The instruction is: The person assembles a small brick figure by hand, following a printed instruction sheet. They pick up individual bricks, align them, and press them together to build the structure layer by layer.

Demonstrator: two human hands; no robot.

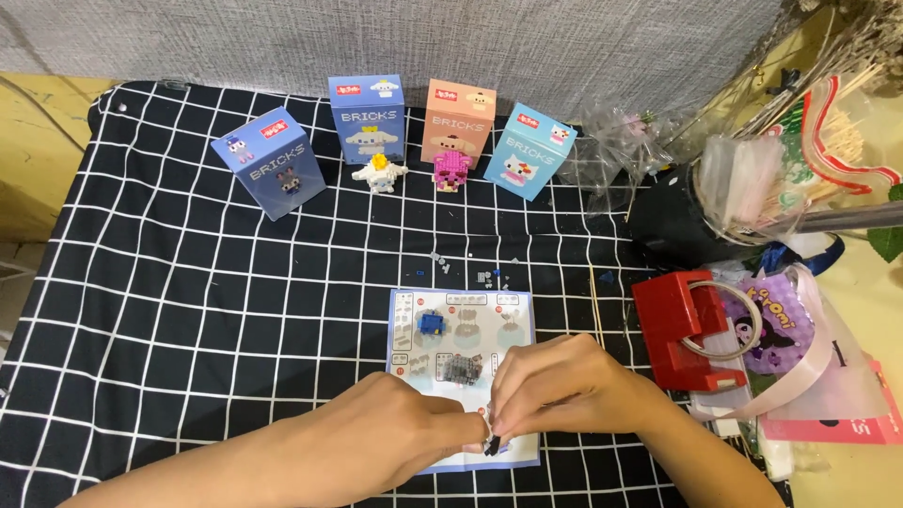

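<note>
Black brick piece (491, 446) pinched btwn left hand (414, 423) & right hand (555, 386) fingertips.

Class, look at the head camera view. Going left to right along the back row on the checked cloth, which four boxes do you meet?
Purple-blue box → blue box → peach box → light blue box.

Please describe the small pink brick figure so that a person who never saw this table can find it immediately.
Start at the black cloth with white grid lines and look to its far edge, where four small boxes stand in a row. The pink brick figure stands in front of the peach-coloured box, third from the left. Its neighbour, the other built figure, is white with a yellow top.
</note>
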